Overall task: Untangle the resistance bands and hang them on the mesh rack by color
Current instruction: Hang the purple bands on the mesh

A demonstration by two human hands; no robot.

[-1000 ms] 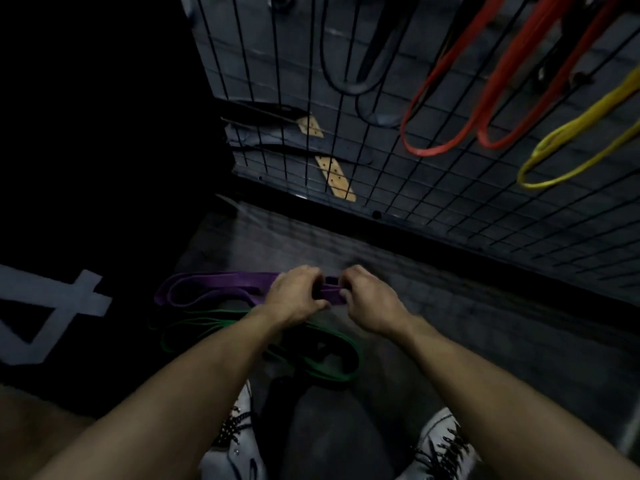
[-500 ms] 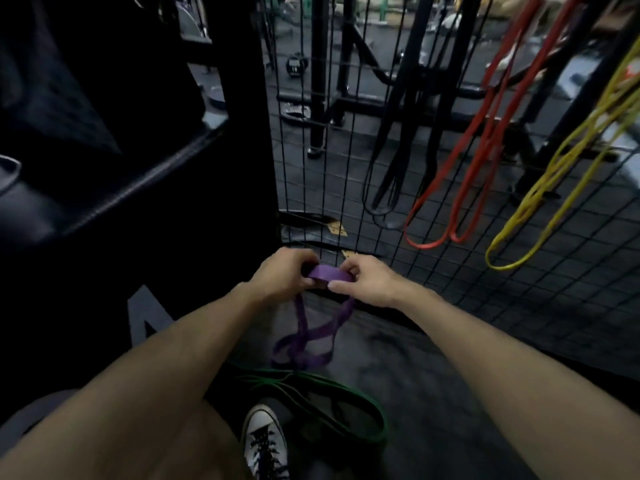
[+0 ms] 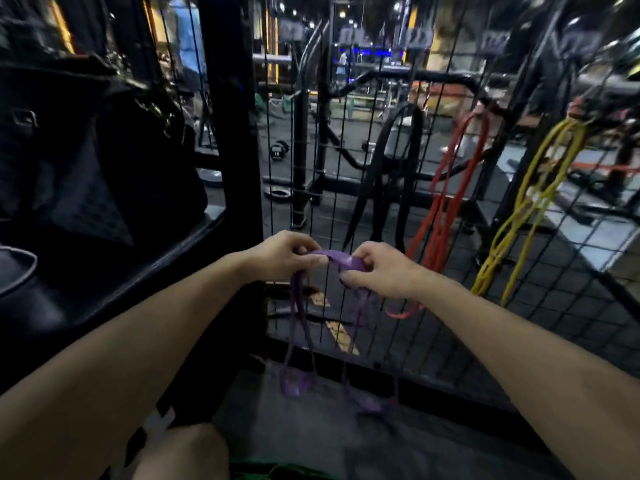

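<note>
Purple band [image 3: 337, 258] pinched at its top fold by left hand [image 3: 284, 253] and right hand [image 3: 375, 268], fingers pressed onto it; loops dangle limp before mesh rack [image 3: 346, 140]. Judged light, soft, stretchy; grip the flat web near the fold. Green band [image 3: 277, 470] at bottom edge. No legible writing

Big black bag [image 3: 86, 150] parked on the dark shelf [image 3: 145, 268] to my left, right next to a fat black post [image 3: 235, 133]. Through the wire I can see gym floor with a dumbbell [image 3: 277, 152] and a weight plate [image 3: 277, 192] lying flat, plus a black frame [image 3: 408, 77] further back. My bare knee [image 3: 183, 452] pokes in down low.
</note>
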